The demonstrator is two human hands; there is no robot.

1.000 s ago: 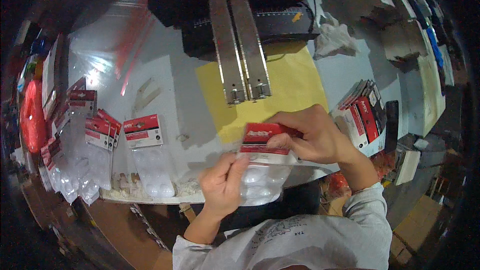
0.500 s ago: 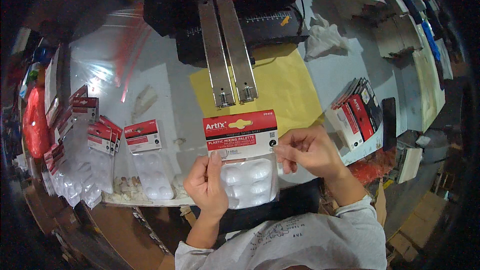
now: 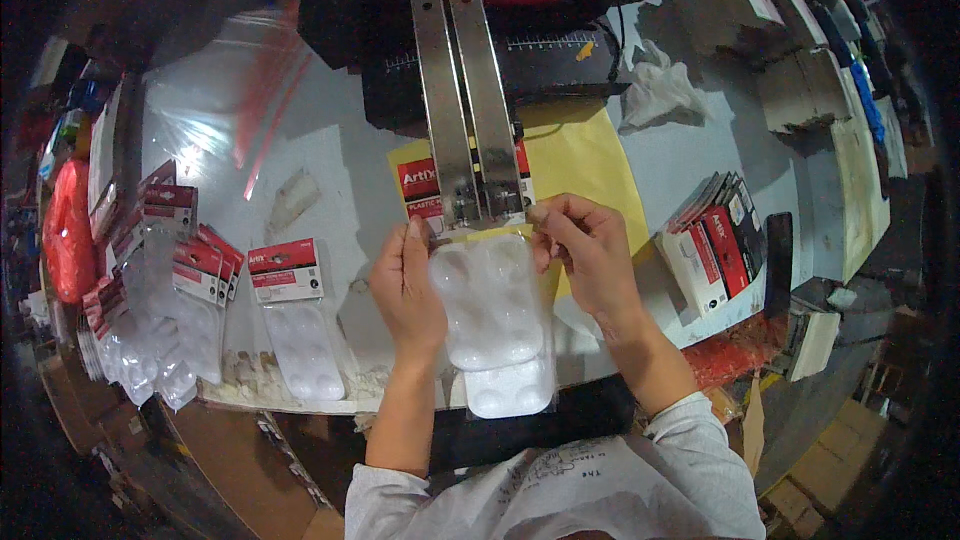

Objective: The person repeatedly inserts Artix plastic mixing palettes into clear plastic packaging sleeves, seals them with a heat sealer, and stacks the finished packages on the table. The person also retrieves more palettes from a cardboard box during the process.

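Between my hands is a clear bag with a white plastic paint palette in it, and a second white rounded shape shows at its lower end. Its red and white header card lies under the two metal arms of a black machine. The left side of the pack, where bag and card meet, is pinched by my left hand. My right hand grips the right side at the same height, fingers closed. The arms' tips hide the middle of the card.
A yellow sheet lies under the machine's front. To the left are a carded palette pack and a heap of similar packs. Folded header cards stand at right, near a crumpled white plastic bag and brown cardboard stacks.
Both hands have pushed the pack forward, away from me. Its header card has gone from in front of the metal arms to underneath them.
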